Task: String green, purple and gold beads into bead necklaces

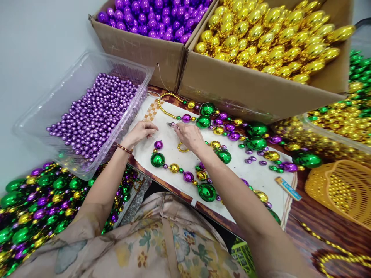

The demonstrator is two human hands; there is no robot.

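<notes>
My left hand [141, 131] rests on a white cloth [261, 177] with its fingers pinched together; what they hold is too small to make out. My right hand [188, 133] is closed on a thin metal needle [169, 124] that points left. A bead strand [185, 170] of green, gold and purple balls curves over the cloth beneath both hands. Just left of my left hand stands a clear plastic tray of small purple beads [92, 112].
Cardboard boxes of purple balls [153, 15] and gold balls [269, 34] stand behind. Finished strands [31, 208] pile up at lower left. A yellow basket [342, 189] sits right, small gold beads [342, 116] and green balls [359, 65] beyond it.
</notes>
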